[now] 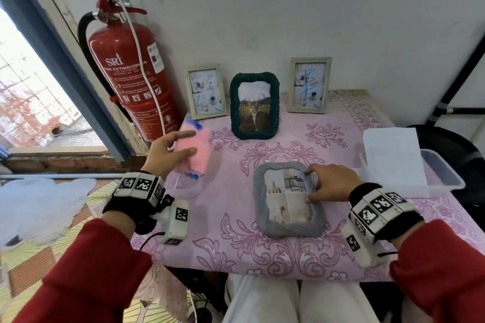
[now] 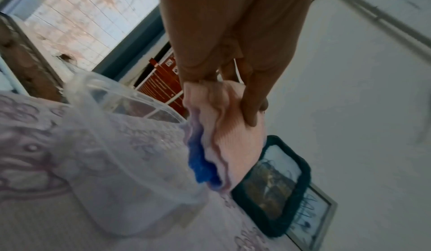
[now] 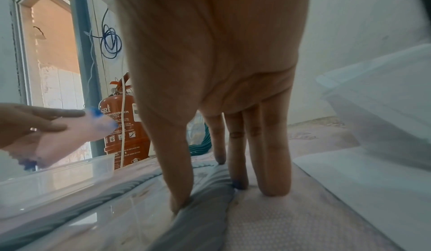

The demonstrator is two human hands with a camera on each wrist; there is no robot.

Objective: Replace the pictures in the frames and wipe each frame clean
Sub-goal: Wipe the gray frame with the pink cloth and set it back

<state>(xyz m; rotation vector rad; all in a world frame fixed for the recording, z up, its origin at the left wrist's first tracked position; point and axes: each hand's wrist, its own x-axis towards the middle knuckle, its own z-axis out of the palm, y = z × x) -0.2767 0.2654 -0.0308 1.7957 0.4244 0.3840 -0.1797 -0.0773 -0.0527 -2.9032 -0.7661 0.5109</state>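
- Now my left hand point(image 1: 168, 149) is up off the table at its left edge, fingers and thumb pinched round the pink cloth point(image 1: 193, 151), which hangs folded with its blue-stained edge downward.
- Just under that hand stands a clear tub point(image 2: 111, 144); the cloth dangles above its far rim, not touching the table.
- My right hand point(image 1: 328, 182) lies over the right side of the grey frame point(image 1: 287, 198), thumb on the inner edge by the glass and fingertips down just past its outer edge, so it steadies the frame rather than lifting it; whether the fingers truly curl round the edge I can't tell.
- That grey frame lies flat, face up, in the middle of the pink tablecloth point(image 1: 346, 128), its long axis running away from me, towards the wall.
- From the cloth, the frame lies to the right and nearer to my body, well apart; I judge the wipe calls for carrying the left hand across and down onto the glass.
- My right hand is the nearer one, already on it, but the left holds the cloth.
- Beyond, the green frame point(image 1: 253, 105) stands upright between two pale frames point(image 1: 206, 90) at the wall.
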